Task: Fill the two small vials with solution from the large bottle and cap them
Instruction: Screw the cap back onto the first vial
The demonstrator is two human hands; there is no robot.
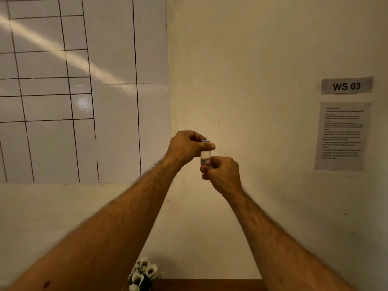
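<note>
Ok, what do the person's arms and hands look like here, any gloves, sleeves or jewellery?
Both are bare. The left hand and right hand wear no gloves, and no rings show. Both forearms are uncovered and hairy as far as the frame's bottom edge, with no sleeve, watch or wristband in view. The left forearm has a small dark mark low down.

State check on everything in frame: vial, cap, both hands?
vial: upright, held in the air before the wall, labelled; fill level not readable.
cap: on top of the vial; whether fully tightened cannot be told.
left hand: fingers curled round the cap.
right hand: fingers pinch the vial's lower part.
flowers: standing at the bottom edge, untouched.
</note>
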